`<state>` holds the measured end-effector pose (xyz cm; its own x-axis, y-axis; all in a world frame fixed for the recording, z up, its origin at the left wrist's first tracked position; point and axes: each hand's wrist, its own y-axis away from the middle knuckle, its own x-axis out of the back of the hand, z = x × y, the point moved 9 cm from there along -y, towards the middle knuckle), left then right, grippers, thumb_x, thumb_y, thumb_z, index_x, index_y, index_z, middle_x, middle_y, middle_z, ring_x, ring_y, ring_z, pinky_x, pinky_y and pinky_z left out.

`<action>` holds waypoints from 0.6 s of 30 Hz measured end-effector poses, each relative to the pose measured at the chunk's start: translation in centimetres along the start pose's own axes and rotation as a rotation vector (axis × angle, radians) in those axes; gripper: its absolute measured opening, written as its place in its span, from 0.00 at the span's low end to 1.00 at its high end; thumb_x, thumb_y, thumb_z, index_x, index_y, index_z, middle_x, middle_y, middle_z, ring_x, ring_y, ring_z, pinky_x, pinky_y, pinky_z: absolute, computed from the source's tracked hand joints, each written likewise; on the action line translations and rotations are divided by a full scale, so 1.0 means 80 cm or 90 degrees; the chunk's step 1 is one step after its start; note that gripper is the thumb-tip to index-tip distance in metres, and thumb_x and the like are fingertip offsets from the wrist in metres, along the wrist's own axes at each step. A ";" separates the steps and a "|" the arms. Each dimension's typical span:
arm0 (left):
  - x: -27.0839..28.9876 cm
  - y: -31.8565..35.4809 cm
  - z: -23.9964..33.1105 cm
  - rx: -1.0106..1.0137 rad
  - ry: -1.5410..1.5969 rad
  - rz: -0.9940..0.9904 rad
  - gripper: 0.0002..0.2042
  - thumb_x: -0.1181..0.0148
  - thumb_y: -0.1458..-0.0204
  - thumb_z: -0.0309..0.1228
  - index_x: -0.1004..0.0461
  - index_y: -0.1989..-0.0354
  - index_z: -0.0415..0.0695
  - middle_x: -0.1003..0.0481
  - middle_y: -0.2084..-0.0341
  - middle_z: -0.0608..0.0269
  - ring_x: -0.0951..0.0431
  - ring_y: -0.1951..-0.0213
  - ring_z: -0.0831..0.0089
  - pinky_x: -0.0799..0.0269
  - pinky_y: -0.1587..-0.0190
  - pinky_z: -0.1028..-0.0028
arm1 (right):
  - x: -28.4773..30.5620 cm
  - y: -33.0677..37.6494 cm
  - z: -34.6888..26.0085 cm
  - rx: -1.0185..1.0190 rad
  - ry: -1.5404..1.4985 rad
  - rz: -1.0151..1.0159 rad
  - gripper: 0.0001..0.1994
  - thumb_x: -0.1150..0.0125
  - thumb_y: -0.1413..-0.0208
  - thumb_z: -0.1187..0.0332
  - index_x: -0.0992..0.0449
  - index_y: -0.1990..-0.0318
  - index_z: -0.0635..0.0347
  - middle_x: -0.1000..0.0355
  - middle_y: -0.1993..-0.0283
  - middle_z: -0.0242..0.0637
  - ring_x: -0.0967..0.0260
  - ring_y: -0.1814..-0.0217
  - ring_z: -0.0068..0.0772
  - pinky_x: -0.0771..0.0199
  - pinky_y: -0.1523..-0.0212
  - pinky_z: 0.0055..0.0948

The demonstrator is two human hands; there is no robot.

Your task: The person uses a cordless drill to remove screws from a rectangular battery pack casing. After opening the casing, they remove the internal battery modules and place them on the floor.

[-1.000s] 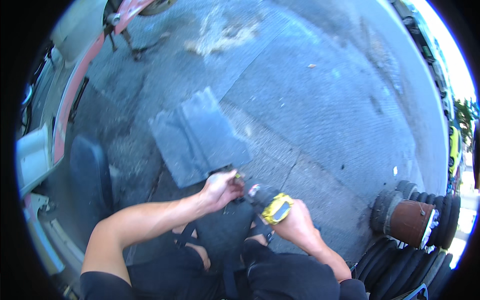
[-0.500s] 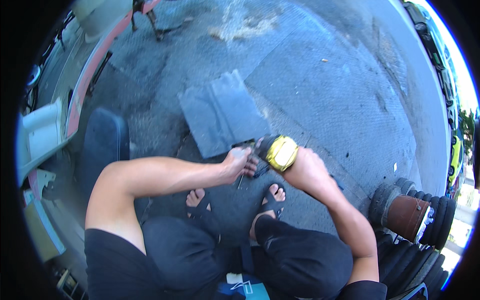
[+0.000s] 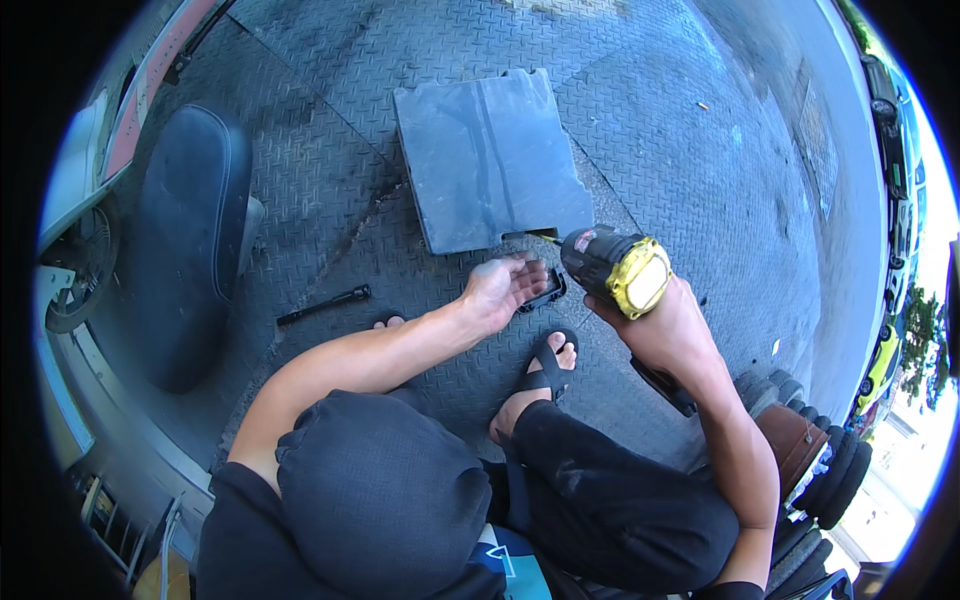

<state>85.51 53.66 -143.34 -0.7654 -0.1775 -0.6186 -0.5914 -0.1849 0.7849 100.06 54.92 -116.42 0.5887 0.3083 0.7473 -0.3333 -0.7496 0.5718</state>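
A cordless drill (image 3: pixel 615 268) with a black body and a yellow rear is gripped in my right hand (image 3: pixel 655 325). Its thin bit reaches left to the near edge of a grey, box-shaped panel (image 3: pixel 495 165), by a dark notch there. Whether the bit touches the panel I cannot tell. My left hand (image 3: pixel 502 292) is palm up just below that edge, fingers loosely apart and slightly blurred, with nothing visible in it. Beside its fingertips a small black bracket-like part (image 3: pixel 545 293) lies on the floor, partly hidden.
A long black motorcycle seat (image 3: pixel 195 245) is at the left, with a dark rod-shaped tool (image 3: pixel 323 305) on the patterned metal floor (image 3: pixel 330 180) near it. Stacked tyres (image 3: pixel 845 475) and a brown bucket (image 3: pixel 790 440) stand at the right. My sandalled foot (image 3: pixel 552 365) is close below the bracket.
The view has shifted, bringing the seat and rod-shaped tool into clearer sight. My left hand, earlier near the drill's tip, is now further from it with its palm turned up.
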 end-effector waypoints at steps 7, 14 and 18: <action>0.025 0.005 0.002 0.005 0.012 0.012 0.11 0.51 0.25 0.25 0.23 0.45 0.33 0.17 0.51 0.48 0.15 0.49 0.58 0.16 0.41 0.59 | 0.008 -0.006 -0.002 -0.015 -0.033 -0.020 0.22 0.21 0.41 0.60 0.15 0.43 0.59 0.14 0.50 0.53 0.16 0.43 0.59 0.16 0.43 0.48; 0.026 -0.009 0.020 -0.052 0.045 0.002 0.11 0.48 0.26 0.25 0.23 0.47 0.31 0.17 0.49 0.47 0.16 0.45 0.57 0.17 0.37 0.60 | 0.016 -0.007 -0.003 -0.004 -0.044 -0.004 0.21 0.21 0.41 0.59 0.15 0.44 0.59 0.14 0.52 0.53 0.16 0.45 0.59 0.16 0.45 0.48; -0.003 -0.013 0.027 -0.072 0.067 -0.035 0.09 0.44 0.27 0.24 0.22 0.47 0.30 0.18 0.47 0.46 0.17 0.42 0.57 0.18 0.34 0.61 | 0.015 -0.002 -0.001 0.020 -0.016 0.007 0.19 0.21 0.40 0.58 0.14 0.48 0.62 0.14 0.56 0.54 0.15 0.48 0.60 0.15 0.48 0.49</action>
<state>85.79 56.03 -143.93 -0.6978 -0.2638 -0.6660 -0.5948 -0.3045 0.7439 100.75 55.51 -115.60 0.6032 0.2859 0.7446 -0.3165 -0.7711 0.5525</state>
